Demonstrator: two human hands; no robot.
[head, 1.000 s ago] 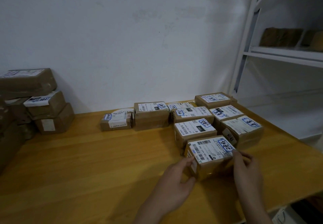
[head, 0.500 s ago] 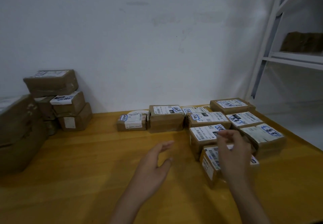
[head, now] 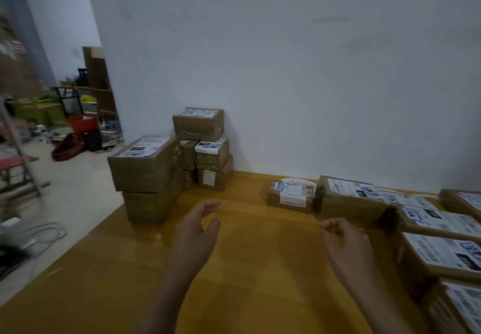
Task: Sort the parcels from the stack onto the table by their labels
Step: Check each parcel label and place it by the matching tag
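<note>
A stack of brown labelled parcels (head: 200, 148) stands against the wall at the table's far left, with a larger pair of boxes (head: 148, 177) in front of it. Sorted parcels lie at the right: a small one (head: 290, 194), a taller one (head: 348, 198) and several more (head: 440, 250) running to the frame's right edge. My left hand (head: 196, 232) hovers over the wooden table (head: 255, 268), fingers loosely curved, holding nothing. My right hand (head: 346, 242) hovers to the right of it, fingers loosely curled, also empty.
A white wall (head: 286, 73) backs the table. Past the table's left edge lies a concrete floor (head: 65, 198) with cables, a red stool and clutter further back.
Both hands have let go of the front parcel among the sorted ones and moved away from it. The view has swung left, bringing the stack towards the middle.
</note>
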